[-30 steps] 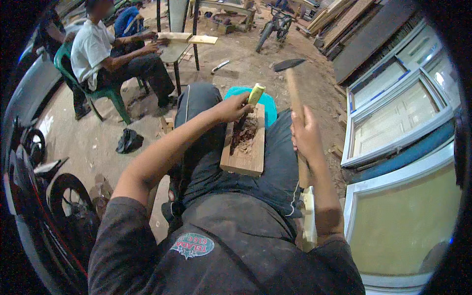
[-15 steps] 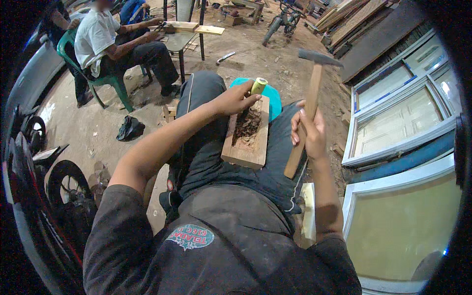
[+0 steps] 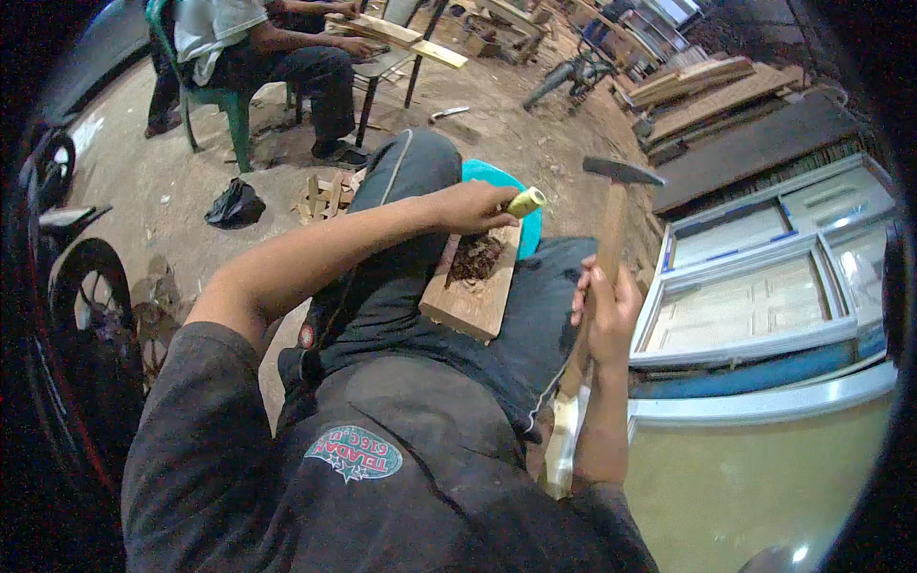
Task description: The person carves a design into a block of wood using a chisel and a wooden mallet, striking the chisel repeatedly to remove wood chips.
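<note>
Across my lap lies a wooden block (image 3: 465, 312) with a rough hollow cut into its top, littered with brown wood chips (image 3: 476, 258). My left hand (image 3: 473, 207) is closed around a chisel (image 3: 526, 201) at the block's far end. Its yellow handle leans to the right, and its blade is hidden. On the right, my right hand (image 3: 613, 310) grips the wooden handle of a hammer (image 3: 612, 215), held upright with the dark metal head on top, apart from the chisel. Beneath the block's far end, a turquoise round thing (image 3: 497, 175) shows, partly covered.
At the far left a person (image 3: 296, 72) sits on a green chair (image 3: 235, 119), hands at boards on another chair. A black plastic bag (image 3: 236, 205) and a tool (image 3: 449, 113) lie on the floor. Framed panels (image 3: 745, 291) stand at right, a motorcycle (image 3: 95, 286) at left.
The chisel's handle has tipped over to the right in my left hand. My right hand still holds the hammer upright, a little lower. The whole view has shifted and turned somewhat.
</note>
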{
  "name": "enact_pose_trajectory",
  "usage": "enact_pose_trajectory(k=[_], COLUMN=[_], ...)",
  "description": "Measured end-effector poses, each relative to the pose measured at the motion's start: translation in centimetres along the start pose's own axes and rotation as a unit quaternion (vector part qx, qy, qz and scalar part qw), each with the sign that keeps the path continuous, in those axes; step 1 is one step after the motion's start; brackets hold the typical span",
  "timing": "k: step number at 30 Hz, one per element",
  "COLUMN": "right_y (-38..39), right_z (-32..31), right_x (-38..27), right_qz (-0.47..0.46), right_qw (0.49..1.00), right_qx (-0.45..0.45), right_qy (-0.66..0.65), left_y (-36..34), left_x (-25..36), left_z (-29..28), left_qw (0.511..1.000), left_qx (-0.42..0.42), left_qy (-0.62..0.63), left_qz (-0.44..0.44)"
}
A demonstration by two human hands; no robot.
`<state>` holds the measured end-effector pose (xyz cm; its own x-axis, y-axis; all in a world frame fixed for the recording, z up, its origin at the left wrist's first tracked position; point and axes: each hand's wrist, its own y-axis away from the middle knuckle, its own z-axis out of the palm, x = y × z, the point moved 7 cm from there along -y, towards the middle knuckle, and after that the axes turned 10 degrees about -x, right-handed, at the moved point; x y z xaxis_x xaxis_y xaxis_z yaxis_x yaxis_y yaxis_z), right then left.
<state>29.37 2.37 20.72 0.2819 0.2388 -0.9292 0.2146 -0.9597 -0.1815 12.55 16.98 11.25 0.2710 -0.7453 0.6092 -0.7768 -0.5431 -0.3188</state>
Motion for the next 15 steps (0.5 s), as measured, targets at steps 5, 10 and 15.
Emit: enact_pose_trajectory(k=[5, 10, 15], right_y=[0.6, 1.2, 1.9], right_z=[0.6, -0.7, -0.6], right_x=[2.9, 2.4, 0.7], right_qz=[0.004, 0.014, -0.044], right_qw=[0.977, 0.982, 0.994], right_qx=[-0.006, 0.03, 0.082], right_qy=[0.215, 0.186, -0.065], left_y=[0.0, 0.5, 0.8], left_x=[0.3, 0.6, 0.8], left_z=[-0.2, -0.3, -0.9], left_qw=[1.0, 1.0, 0.997], left_qx=[0.015, 0.023, 0.043], left_qy=[-0.004, 0.006, 0.057], left_qz=[0.009, 0.015, 0.01])
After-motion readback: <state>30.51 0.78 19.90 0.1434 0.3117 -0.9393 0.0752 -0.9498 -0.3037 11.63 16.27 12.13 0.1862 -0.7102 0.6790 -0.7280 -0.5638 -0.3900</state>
